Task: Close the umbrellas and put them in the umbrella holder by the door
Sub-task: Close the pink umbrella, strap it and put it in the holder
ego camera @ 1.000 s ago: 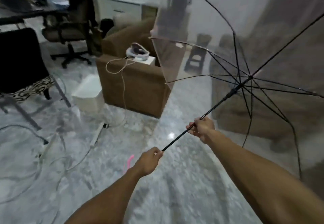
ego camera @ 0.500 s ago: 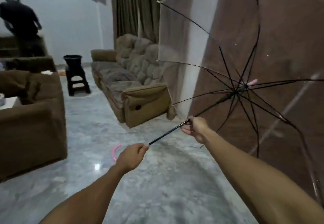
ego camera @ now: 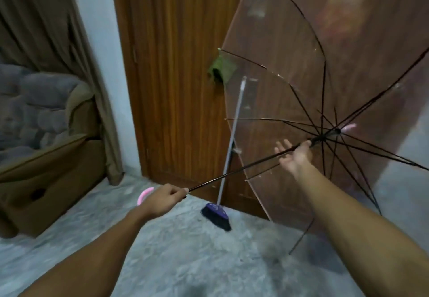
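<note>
An open transparent umbrella [ego camera: 301,69] with black ribs and a thin black shaft fills the right side, its canopy facing away from me. My left hand [ego camera: 166,200] is shut on the umbrella's pink curved handle [ego camera: 144,195]. My right hand [ego camera: 293,156] is far up the shaft, just below the runner where the ribs meet, with fingers spread and the shaft lying across the palm. No umbrella holder is in view.
A wooden door [ego camera: 176,76] stands straight ahead, a green cloth [ego camera: 220,69] hanging on it. A broom [ego camera: 217,216] with a purple head leans against the door. A brown recliner sofa [ego camera: 41,157] and a curtain [ego camera: 46,22] are at the left. The floor is grey marble.
My view has swung right from the living room to the door. My right hand has slid up the shaft toward the runner and spread its fingers. The left hand still holds the handle.
</note>
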